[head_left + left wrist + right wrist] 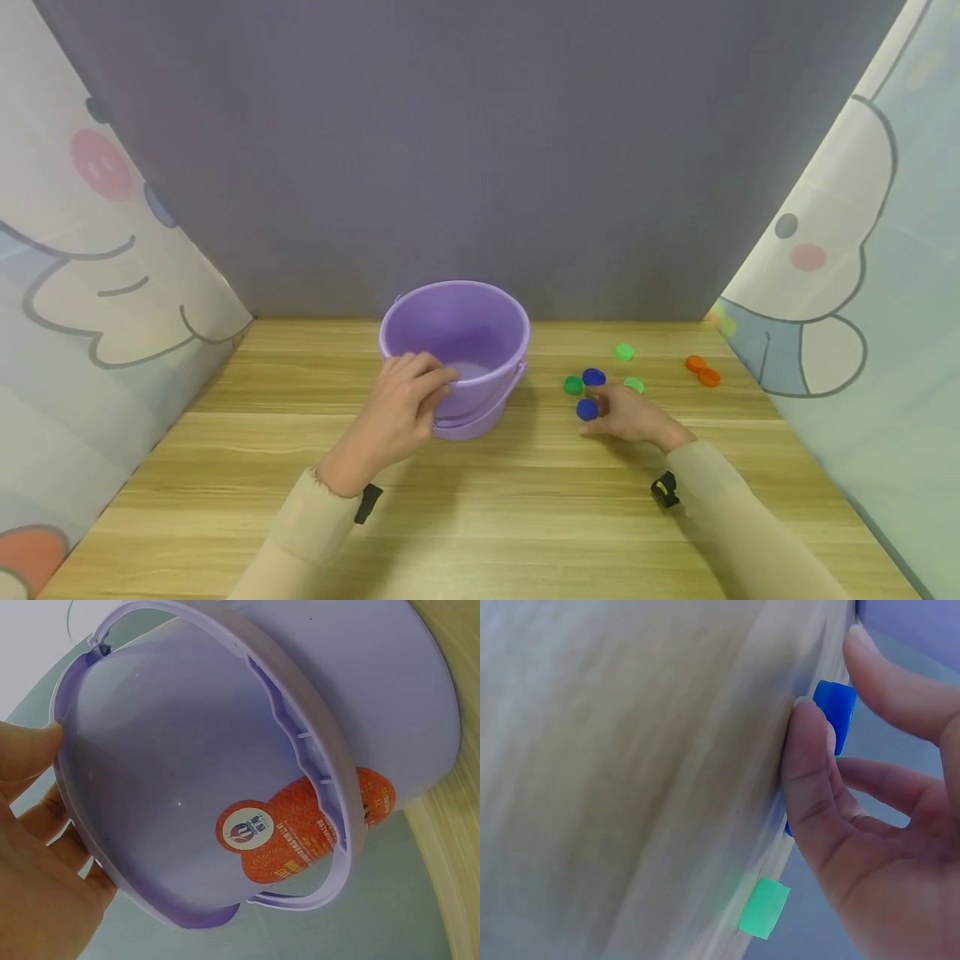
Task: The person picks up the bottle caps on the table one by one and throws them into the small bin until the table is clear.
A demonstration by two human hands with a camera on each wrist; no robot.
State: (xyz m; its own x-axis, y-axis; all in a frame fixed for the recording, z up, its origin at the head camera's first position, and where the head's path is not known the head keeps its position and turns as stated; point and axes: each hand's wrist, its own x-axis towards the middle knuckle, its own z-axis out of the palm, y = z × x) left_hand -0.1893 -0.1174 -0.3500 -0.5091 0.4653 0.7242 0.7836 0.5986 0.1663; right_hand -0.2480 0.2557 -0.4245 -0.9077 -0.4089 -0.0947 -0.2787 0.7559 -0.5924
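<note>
A purple bucket (pixel 491 396) stands upright on the wooden table, its handle hanging down at the front. My left hand (pixel 401 408) holds its near rim, fingers over the edge and thumb outside; the left wrist view shows the thumb at the rim (pixel 82 832). To the right, my right hand (pixel 630 412) reaches around a blue bottle cap (pixel 587 409), thumb and fingers spread apart. In the right wrist view, this blue cap (pixel 836 709) sits between thumb and fingertips. Just beyond the fingers are a second blue cap (pixel 593 377) and a dark green cap (pixel 573 385).
Two light green caps, one close by the right hand (pixel 633 385) and one farther back (pixel 624 352), lie on the table (pixel 517 517). Two orange caps (pixel 702 371) touch near the right side. A grey panel (pixel 480 167) rises behind, with patterned cloth on both sides.
</note>
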